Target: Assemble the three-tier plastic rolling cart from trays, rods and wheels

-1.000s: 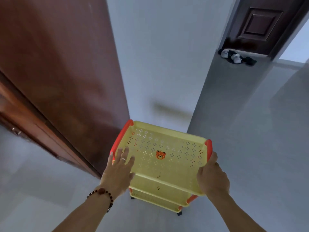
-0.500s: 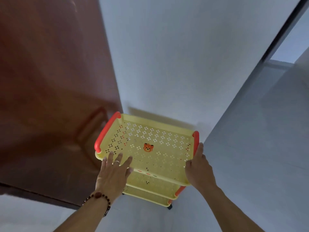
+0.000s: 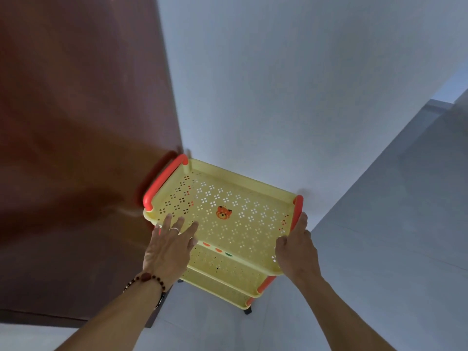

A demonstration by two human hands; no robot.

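Cart (image 3: 222, 224) is basically done imo: three yellow trays stacked w/ red rods at the corners, and at least one dark wheel (image 3: 247, 311) visible at the bottom, on the floor. What's changed over the last sec: it's rolled fwd, away from the person, and now sits right up in the corner, w/ the white wall (image 3: 253, 84) just past the fingertips and the brown cabinet (image 3: 76, 122) beside the left hand. The red handle (image 3: 164, 179) looks touching or nearly touching the cabinet side, can't tell which.

Left hand (image 3: 168, 245) lies flat on the top tray, fingers straight and spread, pressing, not gripping. Right hand (image 3: 295, 249) is wrapped around the tray's right rim, fingers curled, index lying along the red end.

So prob just parking it; assembly itself looks finished.
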